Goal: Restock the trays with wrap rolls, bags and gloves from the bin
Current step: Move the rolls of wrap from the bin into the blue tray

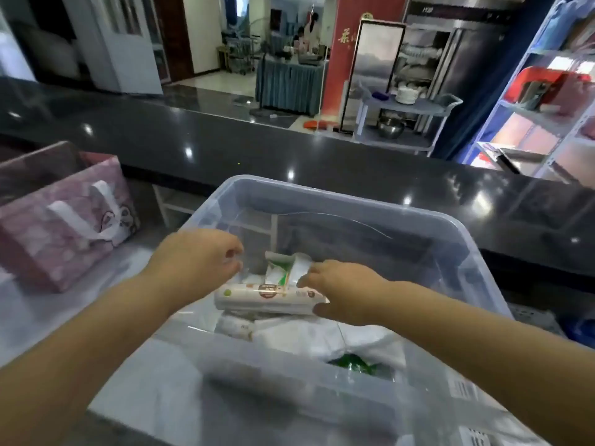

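White wrap roll point(267, 296) is being gripped at one end by the right hand point(341, 291); so held, it may be tipping free. Left of it, the left hand point(199, 255) is curling, its hold unclear.

The left forearm point(80, 333) and right forearm point(483, 342), both bare, reach forward and inward from the lower corners with wrists nearly straight, bringing the hands close together but not touching. The left grip point(196, 255) shows its back to the camera, knuckles up and fingers curled under toward the thumb — whether they pinch anything is too blurred to tell. The right grip point(341, 291) sits lower, palm turned leftward, with fingers arched above and thumb below the end of a wrap roll point(267, 296), clasping it.
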A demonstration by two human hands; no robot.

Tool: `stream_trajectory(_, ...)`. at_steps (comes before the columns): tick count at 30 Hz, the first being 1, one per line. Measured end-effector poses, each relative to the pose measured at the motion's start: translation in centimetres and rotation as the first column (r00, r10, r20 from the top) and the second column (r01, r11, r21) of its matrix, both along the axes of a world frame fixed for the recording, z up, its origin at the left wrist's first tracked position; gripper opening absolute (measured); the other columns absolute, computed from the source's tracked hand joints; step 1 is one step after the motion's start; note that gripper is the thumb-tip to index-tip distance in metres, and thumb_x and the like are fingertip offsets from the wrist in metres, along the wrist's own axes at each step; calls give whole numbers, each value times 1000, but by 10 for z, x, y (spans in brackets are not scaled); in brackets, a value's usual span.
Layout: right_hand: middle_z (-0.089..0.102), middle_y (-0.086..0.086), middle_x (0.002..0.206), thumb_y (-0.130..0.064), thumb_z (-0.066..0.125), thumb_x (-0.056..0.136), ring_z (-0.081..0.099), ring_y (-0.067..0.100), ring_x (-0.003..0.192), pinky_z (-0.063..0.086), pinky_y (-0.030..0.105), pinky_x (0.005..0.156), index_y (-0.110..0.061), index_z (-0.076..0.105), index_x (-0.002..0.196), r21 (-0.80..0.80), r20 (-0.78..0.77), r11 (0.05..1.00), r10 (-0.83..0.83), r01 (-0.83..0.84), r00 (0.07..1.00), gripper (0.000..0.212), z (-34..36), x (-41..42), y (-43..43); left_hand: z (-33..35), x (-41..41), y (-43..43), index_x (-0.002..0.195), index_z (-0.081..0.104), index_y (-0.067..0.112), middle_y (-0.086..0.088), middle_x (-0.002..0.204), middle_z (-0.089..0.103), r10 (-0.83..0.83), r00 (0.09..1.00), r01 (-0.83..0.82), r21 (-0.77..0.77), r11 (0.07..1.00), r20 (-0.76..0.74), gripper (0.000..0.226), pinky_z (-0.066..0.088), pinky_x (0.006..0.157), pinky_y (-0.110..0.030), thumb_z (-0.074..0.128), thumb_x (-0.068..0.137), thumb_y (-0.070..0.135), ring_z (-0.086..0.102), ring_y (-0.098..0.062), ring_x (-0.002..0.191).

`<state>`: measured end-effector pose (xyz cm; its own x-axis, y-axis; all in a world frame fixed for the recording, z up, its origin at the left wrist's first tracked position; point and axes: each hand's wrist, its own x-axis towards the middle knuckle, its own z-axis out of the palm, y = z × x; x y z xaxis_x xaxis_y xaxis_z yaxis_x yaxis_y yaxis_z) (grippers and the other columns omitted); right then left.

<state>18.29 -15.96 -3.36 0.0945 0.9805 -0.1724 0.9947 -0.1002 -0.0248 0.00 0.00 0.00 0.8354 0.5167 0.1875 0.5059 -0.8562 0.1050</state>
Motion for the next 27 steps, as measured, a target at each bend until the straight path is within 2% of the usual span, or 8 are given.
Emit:
stream_trajectory(4,56,7,117,-34,55,87,55,29,101,40,36,70,-17,50,122,-57,211,990,138,-128,968,39,-26,6,30,-12,2,7,100,68,35,12,93,70,64,997,-63,-31,998,44,20,51,73,-31,57,83,37,63,-17,88)
stream_trajectory(13,49,8,106,-50,58,78,54,30,91,40,36,63,-11,48,109,23,120,999,31,-34,992,51,-50,14,36,-13,4,7,102,65,36,18,99,66,15,999,-17,-70,997,-35,20,47,74,-26,58,83,36,58,-7,91)
stream_trajectory(17,46,-1,100,-47,65,73,60,18,72,52,27,49,-18,43,107,203,90,976,56,-73,994,50,-16,17,23,-11,4,6,121,53,40,21,117,55,-91,994,89,-41,995,-56,41,38,77,-22,59,80,43,49,-3,107)
stream_trajectory(20,43,-7,93,-51,68,68,57,13,63,47,17,40,-23,42,103,328,69,943,39,-59,997,53,10,14,12,-3,9,6,128,42,40,20,118,53,-214,971,217,18,976,-109,61,35,78,-19,63,72,54,47,-4,108)
stream_trajectory(22,45,-8,95,-51,71,66,55,10,63,44,13,41,-25,41,103,394,19,919,19,-25,1000,55,19,12,6,7,14,6,115,47,43,20,100,57,-234,967,233,-19,972,-101,53,38,66,-18,65,68,57,53,-4,93)
stream_trajectory(24,49,-6,100,-46,75,67,55,8,68,44,9,48,-25,39,109,477,-62,878,-12,40,998,60,18,13,6,17,17,11,101,50,41,19,86,55,-252,965,256,50,965,-71,42,39,57,-22,63,66,58,55,-5,80)
stream_trajectory(26,51,-7,105,-37,77,70,57,7,80,49,16,64,-29,31,123,504,-294,823,-123,263,948,71,12,16,8,26,16,20,100,55,36,14,84,59,-290,957,288,184,940,-16,43,42,55,-25,58,65,60,56,-11,73)
stream_trajectory(27,51,-9,106,-33,77,72,58,7,83,51,21,70,-33,27,127,448,-445,792,-205,415,872,74,8,17,10,29,14,27,100,59,30,10,84,62,-309,951,298,246,922,10,45,42,54,-26,60,65,58,57,-15,70)
